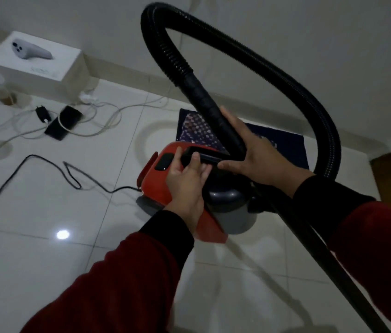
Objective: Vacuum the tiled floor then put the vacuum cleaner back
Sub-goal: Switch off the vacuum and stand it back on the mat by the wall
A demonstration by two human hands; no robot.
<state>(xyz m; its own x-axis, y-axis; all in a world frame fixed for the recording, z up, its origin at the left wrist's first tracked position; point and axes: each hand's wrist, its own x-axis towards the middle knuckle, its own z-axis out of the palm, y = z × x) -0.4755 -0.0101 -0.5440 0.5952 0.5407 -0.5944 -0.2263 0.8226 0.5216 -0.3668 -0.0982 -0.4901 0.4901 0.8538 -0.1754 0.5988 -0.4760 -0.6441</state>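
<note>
While the red canister vacuum cleaner [165,188] stands on the white tiled floor [45,260], both hands work at its top. The left hand [186,183] lies over the red body, and its fingers curl around the black carry handle [204,157], so this grip holds the handle. The right hand [259,155] is against the rigid black tube [218,121], with the thumb on one side of it and the fingers stretched along the other side, near the place where the tube meets the handle; this grip is rather wide and flat, and I cannot tell if it really clamps the tube. Both arms wear dark red sleeves [117,284] with black cuffs.

From the tube the ribbed black hose [285,75] rises, makes a big loop above the machine and comes down on the right, where it passes behind the right forearm. A second straight black tube [329,267] runs from there to the lower right corner. The black power cord [45,162] leaves the rear of the vacuum cleaner and lies in curves on the floor to the left.

Behind the machine a dark blue patterned mat [285,140] lies by the wall. At the far left stands a white box [38,61] with a printed picture of a controller, and near it a black phone [63,126], a black charger plug [43,114] and white cables [108,116] lie on the tiles.
</note>
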